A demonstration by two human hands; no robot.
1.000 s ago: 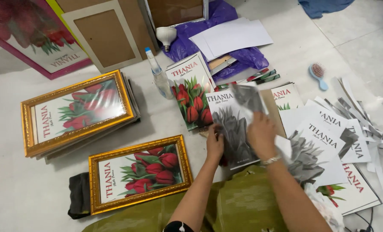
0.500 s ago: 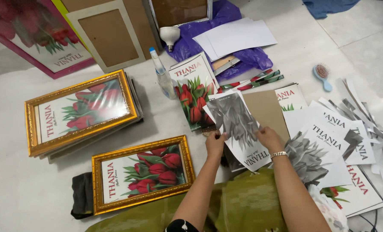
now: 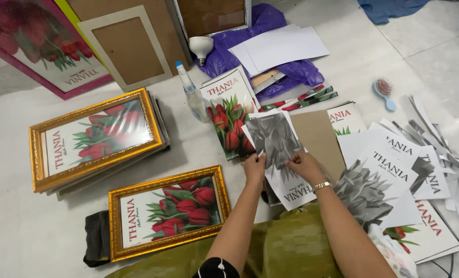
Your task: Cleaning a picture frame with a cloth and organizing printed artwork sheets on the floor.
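Observation:
Both hands hold a black-and-white print of tulips [image 3: 281, 154] over the floor in front of me. My left hand [image 3: 254, 167] pinches its left edge. My right hand [image 3: 302, 166], with a bracelet at the wrist, grips the sheet near its middle. Under the print lies a brown backing board [image 3: 317, 139]. A colour print of red tulips [image 3: 229, 116] lies just beyond my left hand. A gold picture frame with red tulips [image 3: 167, 211] lies on the floor at my left.
A second gold frame [image 3: 93, 139] rests on a stack at the far left. A spray bottle [image 3: 193, 95] stands by the colour prints. More prints [image 3: 394, 175] and paper strips [image 3: 445, 154] are spread at the right. Purple plastic bag [image 3: 270, 46], white sheets, a light bulb [image 3: 201, 47] and a small hairbrush [image 3: 383, 92] lie further back.
The black-and-white print has been turned and drawn closer to me, uncovering the brown board. My right hand slid from the sheet's top to its middle.

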